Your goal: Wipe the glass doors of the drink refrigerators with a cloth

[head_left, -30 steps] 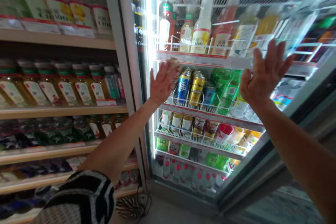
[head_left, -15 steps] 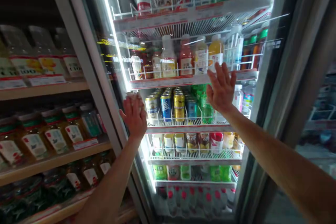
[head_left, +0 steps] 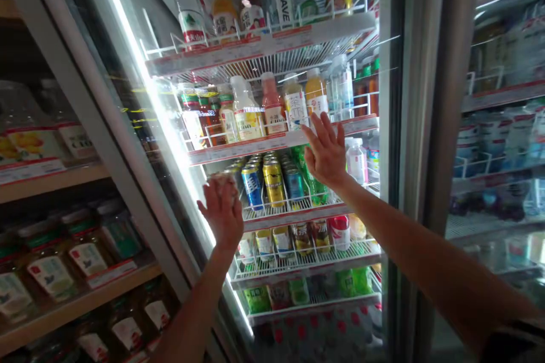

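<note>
My left hand (head_left: 221,210) is raised in front of the cooler's glass door, palm forward. Its fingers are stretched out and the thumb stands apart. A pale, mottled patch (head_left: 222,179) shows just beyond those fingertips; whether it is a crumpled cloth or a reflection I cannot tell. Higher and to the right, my right hand (head_left: 327,150) has its fingers spread, palm toward the glass. Juice bottles (head_left: 276,105) and drink cans (head_left: 273,181) stand on shelves behind the pane. Whether either palm touches the glass is hidden from this side.
A bright light strip (head_left: 140,62) runs down the cooler's left side. A metal door frame (head_left: 432,125) borders it on the right. Wooden shelves (head_left: 55,178) with bottles stand at the left. Another glass-fronted cooler (head_left: 500,147) holds goods at the right.
The view has tilted and turned, so the cooler sits further left and more slanted. My right hand appears further left, and my left hand slightly lower. Both keep their stretched fingers.
</note>
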### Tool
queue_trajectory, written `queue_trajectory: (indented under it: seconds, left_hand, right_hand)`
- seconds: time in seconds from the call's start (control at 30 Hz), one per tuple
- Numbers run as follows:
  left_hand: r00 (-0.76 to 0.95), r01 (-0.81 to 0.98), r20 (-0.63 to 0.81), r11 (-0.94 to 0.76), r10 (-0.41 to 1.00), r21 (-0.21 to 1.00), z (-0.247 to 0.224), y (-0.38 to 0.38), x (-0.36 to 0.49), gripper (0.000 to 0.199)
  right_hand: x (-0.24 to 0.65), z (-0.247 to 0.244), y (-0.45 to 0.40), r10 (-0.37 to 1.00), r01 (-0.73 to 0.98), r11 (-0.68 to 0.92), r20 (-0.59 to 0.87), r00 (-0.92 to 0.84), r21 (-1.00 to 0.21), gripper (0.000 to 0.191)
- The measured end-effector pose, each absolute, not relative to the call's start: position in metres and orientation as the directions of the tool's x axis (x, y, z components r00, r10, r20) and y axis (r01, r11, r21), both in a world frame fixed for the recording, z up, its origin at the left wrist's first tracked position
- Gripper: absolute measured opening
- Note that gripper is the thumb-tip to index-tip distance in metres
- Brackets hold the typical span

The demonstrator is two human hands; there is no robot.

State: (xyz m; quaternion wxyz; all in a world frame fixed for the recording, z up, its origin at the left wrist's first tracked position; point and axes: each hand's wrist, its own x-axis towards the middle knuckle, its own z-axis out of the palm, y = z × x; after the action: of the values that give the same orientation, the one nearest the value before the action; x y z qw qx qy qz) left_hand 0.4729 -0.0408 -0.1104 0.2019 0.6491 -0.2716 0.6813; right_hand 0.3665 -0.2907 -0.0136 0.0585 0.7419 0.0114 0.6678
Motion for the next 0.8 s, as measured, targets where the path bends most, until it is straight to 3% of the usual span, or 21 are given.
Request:
queue_trajectory:
  seconds: [0.07,0.13,0.2,0.3,0.37,0.5,0.53,0.6,0.73,0.8]
  left_hand:
    - [-0.118,-0.656,0.946,-0.692,-0.302,-0.302,-0.120,-0.054,0.464,0.056]
    - [-0.133,-0.668,0.920,-0.653,-0.368,-0.358,-0.124,-0.057,0.460,0.055]
    - [-0.101,-0.661,0.961,-0.705,-0.258,-0.258,-0.117,-0.048,0.462,0.054]
    - [-0.030,-0.617,0.999,-0.787,0.022,-0.001,-0.102,-0.038,0.466,0.057]
    - [-0.012,-0.595,0.999,-0.803,0.049,0.032,-0.103,-0.049,0.461,0.056]
    - [-0.118,-0.615,0.922,-0.702,-0.368,-0.359,-0.135,-0.089,0.442,0.055]
    - [-0.131,-0.619,0.900,-0.674,-0.416,-0.402,-0.142,-0.094,0.440,0.056]
    - [-0.103,-0.641,0.920,-0.682,-0.378,-0.352,-0.149,-0.093,0.440,0.057]
    - [0.000,-0.652,0.997,-0.755,-0.079,-0.060,-0.145,-0.086,0.445,0.059]
    - [-0.017,-0.657,0.990,-0.745,-0.137,-0.114,-0.146,-0.096,0.439,0.061]
  right_hand:
    - [0.366,-0.014,-0.290,0.099,-0.057,-0.993,0.990,0.104,0.105,0.051]
    - [0.365,-0.015,-0.291,0.119,-0.055,-0.991,0.987,0.104,0.125,0.049]
    - [0.362,-0.014,-0.294,0.153,-0.052,-0.986,0.981,0.118,0.160,0.047]
    - [0.352,-0.011,-0.303,0.206,-0.035,-0.976,0.966,0.155,0.213,0.047]
    - [0.344,-0.013,-0.314,0.189,-0.035,-0.980,0.970,0.151,0.196,0.049]
    - [0.333,-0.034,-0.339,0.159,-0.027,-0.986,0.979,0.125,0.164,0.050]
    - [0.333,-0.042,-0.344,0.180,-0.012,-0.983,0.974,0.139,0.184,0.050]
    - [0.333,-0.056,-0.352,0.221,0.019,-0.975,0.961,0.169,0.221,0.050]
    - [0.333,-0.066,-0.357,0.220,0.021,-0.975,0.959,0.180,0.219,0.046]
    - [0.331,-0.066,-0.353,0.200,0.013,-0.980,0.965,0.169,0.200,0.044]
